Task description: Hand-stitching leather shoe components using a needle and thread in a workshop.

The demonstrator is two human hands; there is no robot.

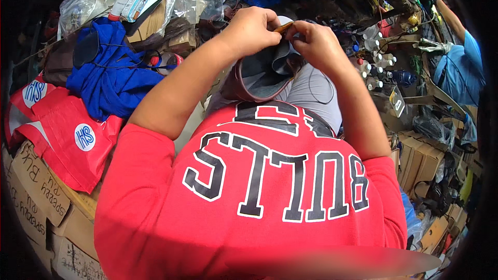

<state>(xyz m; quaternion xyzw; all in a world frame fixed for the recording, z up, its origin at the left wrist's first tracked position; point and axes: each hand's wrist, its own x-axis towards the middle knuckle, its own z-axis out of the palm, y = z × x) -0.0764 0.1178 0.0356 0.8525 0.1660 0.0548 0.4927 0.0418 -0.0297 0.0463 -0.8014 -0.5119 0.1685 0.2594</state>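
Observation:
On my lap, between my grey-clad thighs, rests a dark brown, boot-like leather piece (239, 84) with a wide rounded opening and a grey lining. Beyond its opening my left hand (253, 30) is closed, thumb and fingers pinching a small orange-brown strip (283, 27). My right hand (317, 43) pinches close beside the strip's other end, its fingers bent together. A grey flap (282, 59) curls up inside the opening, below the hands. A thin dark cord (310, 85) loops over my right thigh. The fingertips partly hide the strip.
At left lie a blue cloth (111, 80), a red bag (85, 163) and cardboard boxes (39, 197). Several small bottles (371, 65) stand at right, near stacked cartons (423, 158). Another person's blue sleeve (461, 70) shows at far right. Plastic bags (83, 13) lie at far left.

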